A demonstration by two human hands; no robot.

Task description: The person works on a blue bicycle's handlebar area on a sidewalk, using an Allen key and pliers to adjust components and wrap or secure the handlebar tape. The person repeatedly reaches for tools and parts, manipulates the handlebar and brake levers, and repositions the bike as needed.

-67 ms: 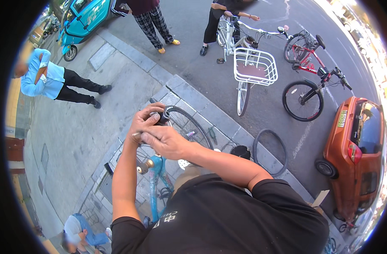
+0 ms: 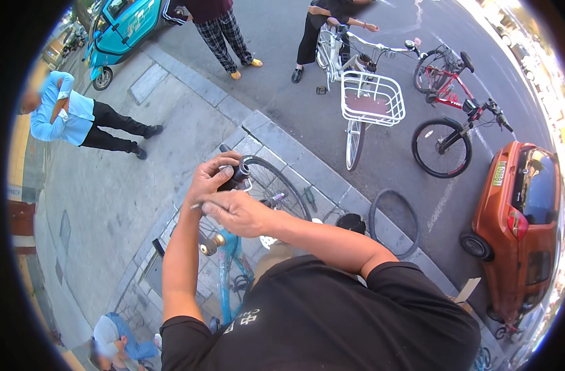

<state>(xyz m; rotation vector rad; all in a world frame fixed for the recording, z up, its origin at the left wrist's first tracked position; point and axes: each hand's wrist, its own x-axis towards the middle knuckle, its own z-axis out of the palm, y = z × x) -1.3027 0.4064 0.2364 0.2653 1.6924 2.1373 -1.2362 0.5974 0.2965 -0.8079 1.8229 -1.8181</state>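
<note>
My left hand (image 2: 209,179) is closed round a black cylindrical part (image 2: 236,178) with a ring-shaped end. Just below it, my right hand (image 2: 238,213) pinches a thin, light-coloured stick-like tool (image 2: 196,205), whose tip pokes out past the fingers near my left wrist. The rest of that tool is hidden in the hand. Under my forearms stands a teal bicycle frame (image 2: 225,272), with a brass-coloured fitting (image 2: 212,243) at its upper end. A bicycle wheel (image 2: 286,180) lies partly hidden behind my hands.
On the paving to the right are a green bottle-like thing (image 2: 309,194), a black bucket (image 2: 351,222) and a loose tyre (image 2: 372,217). A white bicycle (image 2: 355,139), a red bicycle (image 2: 450,99) and an orange car (image 2: 502,213) stand beyond. Several people are around, one in a blue shirt (image 2: 78,111).
My right hand has moved slightly down, showing more of the black cylindrical part. My left hand stays nearly in place.
</note>
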